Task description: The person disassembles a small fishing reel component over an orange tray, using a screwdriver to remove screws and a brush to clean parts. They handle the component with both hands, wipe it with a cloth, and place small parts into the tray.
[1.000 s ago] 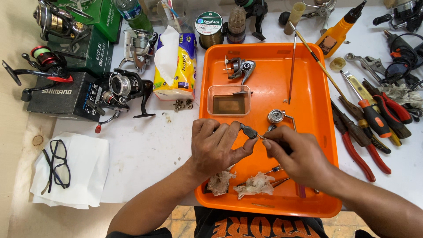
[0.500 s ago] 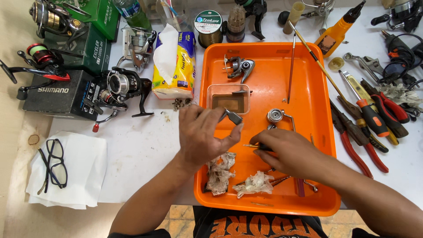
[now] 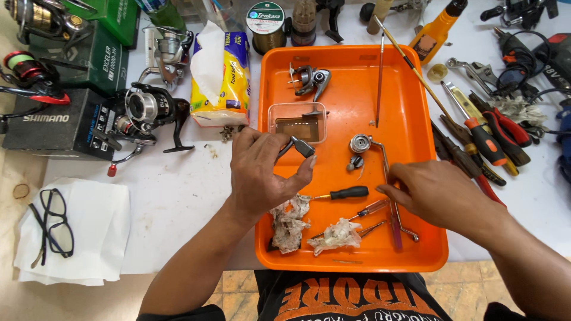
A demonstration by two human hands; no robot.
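The left hand [image 3: 262,172] is raised over the left edge of the orange tray [image 3: 416,107], pinching a small dark metal part [image 3: 300,145] between thumb and fingertips, so that hand is closed on the part. The part sits just near of a small clear plastic box [image 3: 297,122] on the tray. It looks like a short, rigid piece of a fishing reel: light, hard, probably a little greasy, and so easy to let slip. The pinch across its narrow body seems the sensible hold, since the piece is too small for a fuller grasp.

The right hand [image 3: 440,193] rests low over the right side of the tray, fingers curled and pointing left toward a thin bent wire arm [image 3: 386,172] and a small black-handled screwdriver [image 3: 348,192]. Whether it grips anything cannot be told; nothing shows clearly between its fingers.

Crumpled, dirty wipes [image 3: 288,220] lie near the tray's near edge. A reel body [image 3: 312,80] lies at the far end of the tray. Left of the tray on the white table [image 3: 178,196] stand a whole spinning reel [image 3: 148,113], a tissue pack [image 3: 223,77] and, nearer, glasses [image 3: 53,229] on a cloth. Pliers and screwdrivers [image 3: 488,139] lie to the right.
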